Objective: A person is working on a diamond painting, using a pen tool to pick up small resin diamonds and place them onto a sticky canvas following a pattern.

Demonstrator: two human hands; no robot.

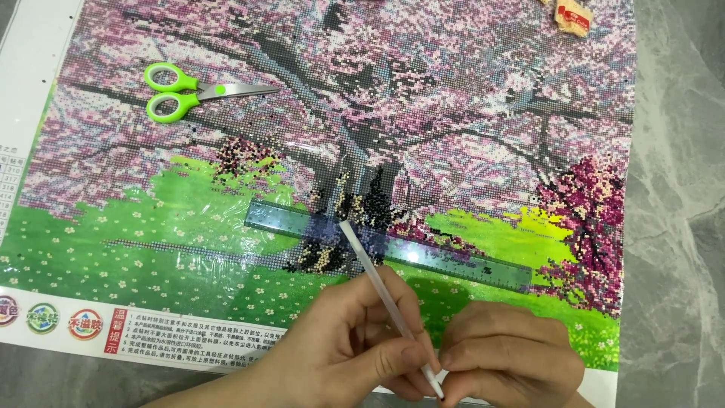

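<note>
The left hand (355, 347) is lying at the bottom edge of the view with its fingers curled in, pinching a thin white applicator pen (389, 302) between thumb and forefinger near the pen's lower end. The right hand (510, 355) is sitting just beside it, fingers folded down into a loose fist, and its fingertips are meeting the left thumb right at the pen's bottom tip; whether the right hand is actually gripping that tip or only touching it is too hidden to tell. The pen is slanting up and to the left from the two hands, its upper end reaching over the lower middle of a diamond painting canvas (453, 91), which is lying flat and filling most of the view with a pink blossom tree above green grass. That upper end is resting just at the edge of a clear plastic ruler (453, 261), which is lying across the canvas at a slight slant, running from left of the tree trunk down toward the right. Around the foot of the trunk, small dark and pale beads (325, 253) are clustering near the pen's tip. Well apart, at the upper left of the canvas, a pair of scissors with bright green handles (181, 92) is lying closed with the blades pointing right. At the top right edge, a small crumpled packet (572, 15) is sitting partly cut off. The canvas is resting on a grey marbled surface (680, 227).
</note>
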